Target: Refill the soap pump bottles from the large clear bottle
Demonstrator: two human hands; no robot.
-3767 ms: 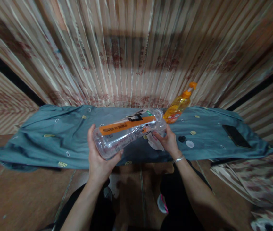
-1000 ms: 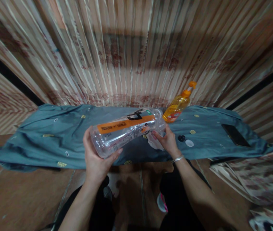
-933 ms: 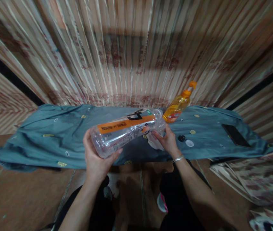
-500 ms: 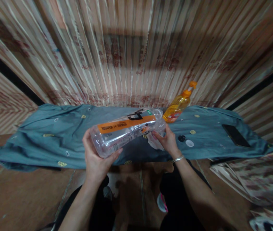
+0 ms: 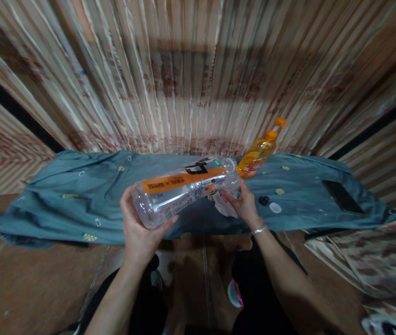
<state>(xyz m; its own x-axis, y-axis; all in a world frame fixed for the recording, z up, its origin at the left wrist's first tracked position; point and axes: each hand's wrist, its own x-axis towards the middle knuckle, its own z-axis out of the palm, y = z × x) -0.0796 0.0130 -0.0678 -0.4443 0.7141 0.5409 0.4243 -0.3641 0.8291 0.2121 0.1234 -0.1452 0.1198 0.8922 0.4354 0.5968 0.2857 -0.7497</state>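
A large clear plastic bottle (image 5: 184, 186) with an orange and silver label lies tilted across my view, its neck up and to the right. My left hand (image 5: 142, 228) is wrapped round its base end. At the neck, my right hand (image 5: 244, 201) is closed on a small clear plastic container (image 5: 233, 180), held close against the bottle's mouth; its exact kind is hard to make out. Below these fingers is a crumpled whitish, see-through thing (image 5: 224, 207). Just beyond the neck stands an orange pump bottle (image 5: 256, 156), partly filled with orange liquid.
A green-blue patterned cloth (image 5: 107, 186) covers the narrow table. To the right of my right hand lie a small black object (image 5: 263, 201) and a white round lid (image 5: 275, 207). A dark phone (image 5: 342, 196) rests farther right. Striped curtains (image 5: 191, 93) hang behind and at the sides.
Almost nothing differs. The large bottle has turned very slightly in my hands, and both hands keep their places.
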